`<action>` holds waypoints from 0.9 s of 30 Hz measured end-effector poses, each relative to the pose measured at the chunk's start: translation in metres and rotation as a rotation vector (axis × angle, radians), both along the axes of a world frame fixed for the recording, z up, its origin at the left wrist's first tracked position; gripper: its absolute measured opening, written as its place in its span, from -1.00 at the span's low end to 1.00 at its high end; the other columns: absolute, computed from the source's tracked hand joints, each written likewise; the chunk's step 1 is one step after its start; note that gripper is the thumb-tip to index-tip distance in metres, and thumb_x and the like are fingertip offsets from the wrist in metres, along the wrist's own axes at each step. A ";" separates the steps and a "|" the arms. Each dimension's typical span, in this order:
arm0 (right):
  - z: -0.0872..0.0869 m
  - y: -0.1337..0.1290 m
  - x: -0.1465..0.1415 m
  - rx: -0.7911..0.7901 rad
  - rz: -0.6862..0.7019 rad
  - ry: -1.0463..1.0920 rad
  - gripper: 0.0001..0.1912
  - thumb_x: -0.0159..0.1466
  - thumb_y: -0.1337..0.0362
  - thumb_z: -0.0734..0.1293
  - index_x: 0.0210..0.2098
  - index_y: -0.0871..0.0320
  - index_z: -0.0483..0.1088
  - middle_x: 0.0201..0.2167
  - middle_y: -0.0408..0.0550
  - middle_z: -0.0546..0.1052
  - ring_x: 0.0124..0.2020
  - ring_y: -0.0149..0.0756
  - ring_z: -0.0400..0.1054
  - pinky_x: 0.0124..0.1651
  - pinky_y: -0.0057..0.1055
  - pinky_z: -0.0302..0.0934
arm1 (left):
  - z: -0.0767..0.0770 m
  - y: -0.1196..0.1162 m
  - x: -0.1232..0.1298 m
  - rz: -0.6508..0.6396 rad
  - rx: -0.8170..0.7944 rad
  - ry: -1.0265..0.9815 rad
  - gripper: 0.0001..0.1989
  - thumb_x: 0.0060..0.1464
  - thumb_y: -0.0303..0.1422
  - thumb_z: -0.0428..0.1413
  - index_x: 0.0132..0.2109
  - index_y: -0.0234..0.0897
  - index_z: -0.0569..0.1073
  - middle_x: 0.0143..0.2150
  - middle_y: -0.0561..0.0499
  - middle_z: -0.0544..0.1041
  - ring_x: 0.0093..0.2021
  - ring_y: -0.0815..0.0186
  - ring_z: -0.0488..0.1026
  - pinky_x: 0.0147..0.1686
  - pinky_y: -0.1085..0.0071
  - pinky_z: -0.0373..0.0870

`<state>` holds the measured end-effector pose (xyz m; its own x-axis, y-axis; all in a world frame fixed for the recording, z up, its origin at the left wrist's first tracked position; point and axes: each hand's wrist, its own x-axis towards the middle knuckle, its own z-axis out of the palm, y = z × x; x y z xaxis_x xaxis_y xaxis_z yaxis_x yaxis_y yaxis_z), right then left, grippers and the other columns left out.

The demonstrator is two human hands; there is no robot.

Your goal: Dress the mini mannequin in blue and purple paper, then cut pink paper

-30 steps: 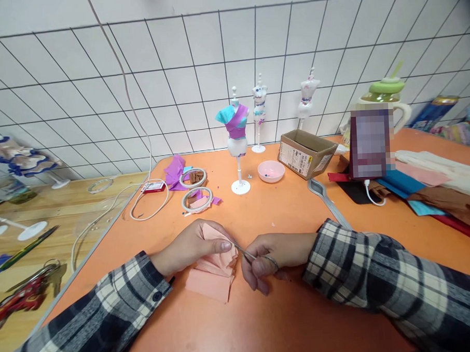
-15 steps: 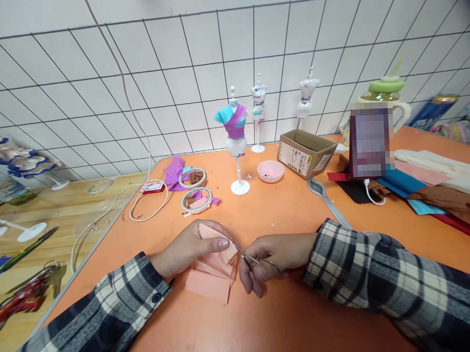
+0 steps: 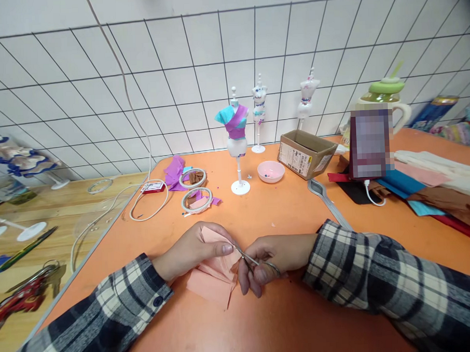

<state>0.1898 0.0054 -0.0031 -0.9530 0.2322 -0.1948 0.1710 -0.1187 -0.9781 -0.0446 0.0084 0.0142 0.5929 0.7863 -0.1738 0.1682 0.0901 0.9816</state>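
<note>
My left hand pinches a folded piece of pink crepe paper between thumb and fingers, low over the orange table. The lower part of the paper hangs down in loose folds. Small metal scissors are in my right hand, its fingers closed round the handles. Their tips meet the paper's edge beside my left thumb. Beyond my hands stands a small white mannequin dressed in purple and turquoise paper on its upper body.
Behind lie two tape rolls, purple paper, a pink bowl and a cardboard box. A phone and coloured paper stand to the right; keys lie left.
My left hand and the pink paper have shifted slightly to the right. The scissors stay at the paper's edge, and my right hand has barely moved.
</note>
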 end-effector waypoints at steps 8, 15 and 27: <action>0.005 0.000 -0.001 0.036 0.012 0.020 -0.30 0.13 -0.27 0.32 -0.08 0.25 0.45 -0.34 -0.07 0.47 -0.35 -0.44 0.26 -0.38 -0.53 0.04 | 0.001 -0.002 0.001 0.023 0.034 0.027 -0.73 -0.09 -0.22 0.35 -0.38 -0.37 0.57 -0.46 0.02 0.57 -0.45 0.35 0.43 -0.38 0.48 0.35; 0.012 -0.002 -0.003 0.045 0.010 -0.017 -0.25 0.10 -0.31 0.32 -0.09 0.27 0.44 -0.35 -0.07 0.46 -0.38 -0.44 0.26 -0.47 -0.56 -0.02 | 0.000 -0.005 0.004 0.000 0.013 0.038 -0.74 -0.07 -0.22 0.33 -0.39 -0.36 0.56 -0.47 0.03 0.56 -0.46 0.36 0.42 -0.38 0.48 0.35; 0.000 -0.002 -0.003 -0.025 -0.049 -0.008 -0.28 0.07 -0.30 0.34 -0.17 0.27 0.44 -0.39 -0.09 0.43 -0.42 -0.46 0.26 -0.57 -0.61 -0.02 | -0.002 -0.003 0.004 -0.015 0.003 0.003 -0.75 -0.06 -0.24 0.34 -0.39 -0.38 0.55 -0.47 0.02 0.55 -0.46 0.38 0.43 -0.41 0.51 0.34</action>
<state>0.1868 0.0036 -0.0035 -0.9390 0.2734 -0.2087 0.1721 -0.1519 -0.9733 -0.0409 0.0049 0.0126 0.6038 0.7781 -0.1734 0.1726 0.0848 0.9813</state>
